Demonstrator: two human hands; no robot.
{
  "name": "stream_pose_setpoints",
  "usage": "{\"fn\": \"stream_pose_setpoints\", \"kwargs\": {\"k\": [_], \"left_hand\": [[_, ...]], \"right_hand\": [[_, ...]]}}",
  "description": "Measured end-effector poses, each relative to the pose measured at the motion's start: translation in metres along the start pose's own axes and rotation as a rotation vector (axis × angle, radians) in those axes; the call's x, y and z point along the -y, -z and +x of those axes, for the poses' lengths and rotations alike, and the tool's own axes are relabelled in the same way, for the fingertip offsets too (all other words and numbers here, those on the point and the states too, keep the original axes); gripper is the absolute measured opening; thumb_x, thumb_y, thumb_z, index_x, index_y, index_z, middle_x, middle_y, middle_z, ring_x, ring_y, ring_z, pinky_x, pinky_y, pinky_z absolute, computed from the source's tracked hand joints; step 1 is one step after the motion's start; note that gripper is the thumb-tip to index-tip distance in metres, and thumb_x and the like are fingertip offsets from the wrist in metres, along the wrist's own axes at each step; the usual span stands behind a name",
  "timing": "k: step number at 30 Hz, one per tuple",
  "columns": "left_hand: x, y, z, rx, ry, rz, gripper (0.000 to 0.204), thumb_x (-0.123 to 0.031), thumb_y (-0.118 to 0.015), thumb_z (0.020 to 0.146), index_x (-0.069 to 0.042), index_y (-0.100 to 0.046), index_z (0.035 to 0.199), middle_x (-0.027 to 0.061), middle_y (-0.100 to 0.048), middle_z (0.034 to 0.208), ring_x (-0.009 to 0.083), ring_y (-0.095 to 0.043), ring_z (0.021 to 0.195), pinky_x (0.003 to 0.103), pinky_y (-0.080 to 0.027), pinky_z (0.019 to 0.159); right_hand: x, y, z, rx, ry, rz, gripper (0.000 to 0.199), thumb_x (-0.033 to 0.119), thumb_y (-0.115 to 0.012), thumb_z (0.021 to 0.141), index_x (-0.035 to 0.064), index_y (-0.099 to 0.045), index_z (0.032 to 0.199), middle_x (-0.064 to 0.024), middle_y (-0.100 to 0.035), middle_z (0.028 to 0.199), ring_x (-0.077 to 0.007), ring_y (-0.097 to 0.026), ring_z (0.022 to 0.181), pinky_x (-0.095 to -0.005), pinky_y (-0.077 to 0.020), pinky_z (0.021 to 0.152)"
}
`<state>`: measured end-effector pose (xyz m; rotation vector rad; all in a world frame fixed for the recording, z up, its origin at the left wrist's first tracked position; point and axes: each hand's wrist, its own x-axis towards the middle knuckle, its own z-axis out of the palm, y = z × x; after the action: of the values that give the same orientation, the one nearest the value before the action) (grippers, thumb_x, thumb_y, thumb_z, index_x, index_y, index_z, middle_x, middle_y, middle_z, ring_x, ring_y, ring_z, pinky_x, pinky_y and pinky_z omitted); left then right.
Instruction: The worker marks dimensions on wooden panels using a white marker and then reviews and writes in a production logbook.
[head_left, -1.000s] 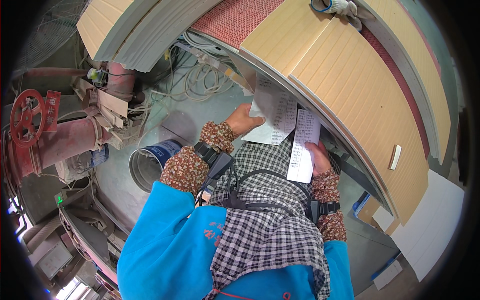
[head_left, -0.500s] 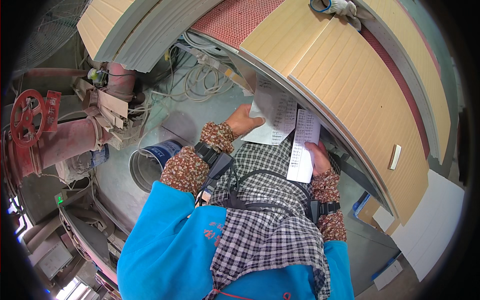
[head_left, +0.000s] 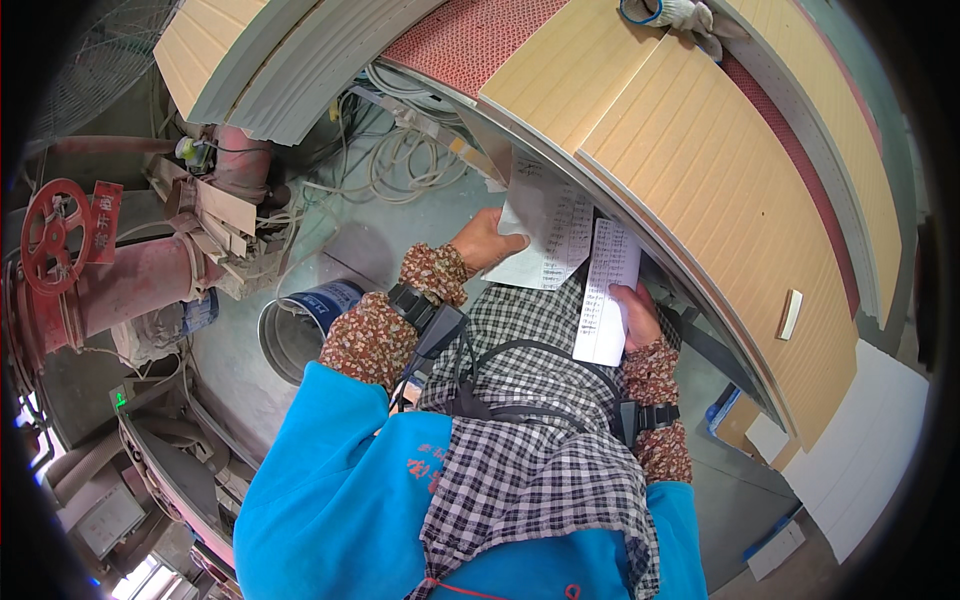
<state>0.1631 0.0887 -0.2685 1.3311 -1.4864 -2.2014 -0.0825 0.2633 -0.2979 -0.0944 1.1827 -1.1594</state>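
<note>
My left hand (head_left: 490,243) pinches the left edge of a wide white paper sheet (head_left: 543,225) with rows of handwriting, thumb on top. A narrower written paper strip (head_left: 606,300) is gripped along its right edge by my right hand (head_left: 638,315), its thumb on the front. Both papers are above my checked apron (head_left: 530,440), next to the edge of a bench. The fingers behind each paper are hidden. The upper edge of the wide sheet lies close to the bench side.
Wood-coloured grooved panels (head_left: 720,220) lie on the bench to my right, with work gloves (head_left: 680,14) at the far end. On the floor at left stands a metal bucket (head_left: 290,340). Coiled hoses (head_left: 420,165) and red pipework with a handwheel (head_left: 55,237) are farther left.
</note>
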Motion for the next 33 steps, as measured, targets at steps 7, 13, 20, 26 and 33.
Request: {"fn": "stream_pose_setpoints", "kwargs": {"k": [7,13,20,26,33], "left_hand": [[-0.006,-0.001,-0.004,0.007,-0.004,-0.004,0.026,-0.009,-0.065,0.084,0.006,-0.063,0.106,0.009,-0.068,0.096,0.0137,-0.062,0.082,0.028,-0.05,0.075],[-0.001,0.0,-0.002,0.002,-0.009,0.007,0.027,-0.009,-0.065,0.084,0.005,-0.063,0.107,0.0088,-0.068,0.096,0.0133,-0.062,0.081,0.028,-0.05,0.074],[-0.003,-0.001,-0.004,0.005,0.0,-0.027,0.027,-0.009,-0.065,0.084,0.006,-0.062,0.106,0.0091,-0.068,0.095,0.0132,-0.062,0.081,0.028,-0.05,0.074],[-0.003,0.0,-0.004,0.005,-0.002,-0.032,0.026,-0.009,-0.065,0.085,0.006,-0.062,0.106,0.009,-0.068,0.095,0.0131,-0.062,0.08,0.028,-0.051,0.073],[-0.012,-0.002,-0.009,-0.011,0.063,-0.023,0.025,-0.009,-0.066,0.085,0.005,-0.063,0.105,0.0076,-0.067,0.092,0.0119,-0.061,0.077,0.027,-0.05,0.07]], "right_hand": [[0.0,0.0,0.0,0.016,0.002,0.006,0.037,0.007,-0.059,0.084,-0.0032,-0.053,0.119,-0.0121,-0.064,0.106,-0.0218,-0.063,0.094,-0.0322,-0.0513,0.084],[0.001,-0.002,-0.001,0.002,-0.011,0.009,0.036,0.007,-0.059,0.084,-0.0025,-0.054,0.119,-0.0117,-0.064,0.106,-0.0217,-0.063,0.094,-0.0322,-0.051,0.084],[0.0,0.0,0.0,-0.007,0.002,-0.006,0.037,0.007,-0.059,0.084,-0.0031,-0.054,0.119,-0.0119,-0.064,0.106,-0.0219,-0.063,0.094,-0.0325,-0.0506,0.084],[0.0,-0.001,0.0,-0.014,-0.007,-0.005,0.038,0.007,-0.059,0.084,-0.0036,-0.053,0.119,-0.012,-0.064,0.106,-0.022,-0.063,0.094,-0.0325,-0.0507,0.084],[-0.002,0.0,0.0,-0.016,0.002,0.005,0.037,0.008,-0.058,0.085,-0.0033,-0.053,0.119,-0.0125,-0.064,0.105,-0.0221,-0.063,0.094,-0.0327,-0.0516,0.083]]}}
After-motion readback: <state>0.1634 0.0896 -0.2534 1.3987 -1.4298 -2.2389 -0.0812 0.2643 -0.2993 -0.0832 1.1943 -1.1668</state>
